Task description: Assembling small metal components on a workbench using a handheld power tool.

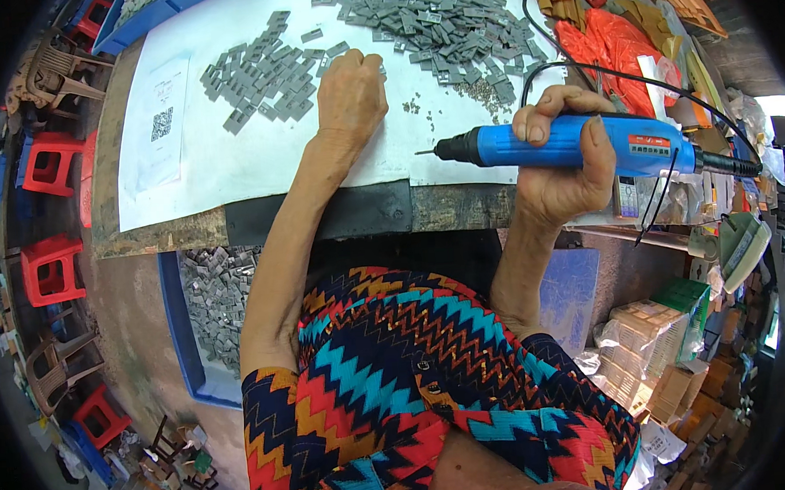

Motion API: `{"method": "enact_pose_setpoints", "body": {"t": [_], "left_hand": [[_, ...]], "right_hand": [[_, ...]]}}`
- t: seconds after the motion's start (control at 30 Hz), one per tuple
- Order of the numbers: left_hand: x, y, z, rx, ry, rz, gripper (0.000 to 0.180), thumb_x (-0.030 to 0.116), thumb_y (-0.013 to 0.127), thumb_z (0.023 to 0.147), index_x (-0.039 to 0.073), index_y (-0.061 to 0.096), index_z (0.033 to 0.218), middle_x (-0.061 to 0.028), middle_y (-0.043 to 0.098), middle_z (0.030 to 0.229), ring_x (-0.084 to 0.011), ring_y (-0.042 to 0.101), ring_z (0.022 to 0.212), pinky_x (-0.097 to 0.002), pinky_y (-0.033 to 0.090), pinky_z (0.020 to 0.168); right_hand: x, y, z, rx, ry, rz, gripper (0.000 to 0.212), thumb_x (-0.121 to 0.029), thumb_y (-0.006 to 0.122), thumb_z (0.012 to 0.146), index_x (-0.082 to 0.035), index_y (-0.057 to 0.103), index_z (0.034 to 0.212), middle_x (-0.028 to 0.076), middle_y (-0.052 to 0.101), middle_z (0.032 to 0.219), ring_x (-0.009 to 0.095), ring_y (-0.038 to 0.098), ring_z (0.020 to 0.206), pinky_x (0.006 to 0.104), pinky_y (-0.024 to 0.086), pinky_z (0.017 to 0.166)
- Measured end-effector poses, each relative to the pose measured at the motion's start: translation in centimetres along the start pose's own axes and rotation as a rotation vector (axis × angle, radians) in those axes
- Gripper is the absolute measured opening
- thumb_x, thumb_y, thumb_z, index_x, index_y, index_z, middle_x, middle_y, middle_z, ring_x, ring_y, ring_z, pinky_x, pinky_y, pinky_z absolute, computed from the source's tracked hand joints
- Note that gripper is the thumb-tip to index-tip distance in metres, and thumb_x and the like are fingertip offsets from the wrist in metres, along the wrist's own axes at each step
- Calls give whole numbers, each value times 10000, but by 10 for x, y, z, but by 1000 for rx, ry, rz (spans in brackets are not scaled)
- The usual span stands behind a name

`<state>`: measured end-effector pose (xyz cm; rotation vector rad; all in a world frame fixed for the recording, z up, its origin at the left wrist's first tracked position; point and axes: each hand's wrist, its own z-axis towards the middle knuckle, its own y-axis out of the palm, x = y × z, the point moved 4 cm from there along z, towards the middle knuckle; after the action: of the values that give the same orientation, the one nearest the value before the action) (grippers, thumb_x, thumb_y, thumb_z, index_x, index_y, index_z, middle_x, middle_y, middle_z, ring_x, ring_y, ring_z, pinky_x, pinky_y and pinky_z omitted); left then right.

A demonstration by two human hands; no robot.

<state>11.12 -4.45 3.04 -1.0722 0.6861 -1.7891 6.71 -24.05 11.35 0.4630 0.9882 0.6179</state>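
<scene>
My right hand [554, 192] grips a blue electric screwdriver [542, 141] above the right side of the white-covered table [255, 168]. Its thin metal bit points left, and a black cable runs from its rear end. My left hand [349, 96] is closed, fingertips down on the white sheet, between two groups of small flat grey pieces. What its fingers hold is hidden, though grey edges show beside the knuckles. A spread of grey pieces [264, 79] lies to its left, and a larger grey heap [438, 21] lies farther right.
Tiny metal screws [484, 94] are scattered below the heap. A printed sheet [162, 124] lies at the table's left. Beneath the table edge stands a blue bin [174, 318] of grey pieces. Red plastic [609, 52] and packaging crowd the right; red stools [54, 267] stand left.
</scene>
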Motion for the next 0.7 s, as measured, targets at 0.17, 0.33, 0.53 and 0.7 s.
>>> {"method": "enact_pose_setpoints", "body": {"t": [0.17,0.33,0.53,0.7], "left_hand": [[-1,10,5,89,126,128,50,7,572,655,12,562,704,-122,522,735,-284,542,724,-390,435,611],[3,8,-4,57,113,104,80,-9,559,666,17,555,741,-118,513,781,-280,524,778,-388,412,652],[11,-9,-33,35,58,-35,113,25,630,696,31,576,794,-115,500,757,-295,518,747,-389,411,641],[18,-17,-53,-32,35,-79,171,7,637,686,40,586,845,-101,515,825,-284,514,805,-380,398,675]], "right_hand": [[-2,-3,1,-6,5,17,265,-180,498,817,21,524,987,196,539,834,199,490,585,352,411,578],[-5,-4,-2,-19,-14,22,264,-179,492,817,16,503,993,194,535,838,194,486,578,350,415,584],[-5,-3,-3,36,27,-18,243,-159,501,803,15,481,970,186,526,825,192,504,580,345,427,577],[0,6,0,29,40,-30,245,-158,501,795,12,484,971,184,525,816,192,503,584,346,429,586]]}}
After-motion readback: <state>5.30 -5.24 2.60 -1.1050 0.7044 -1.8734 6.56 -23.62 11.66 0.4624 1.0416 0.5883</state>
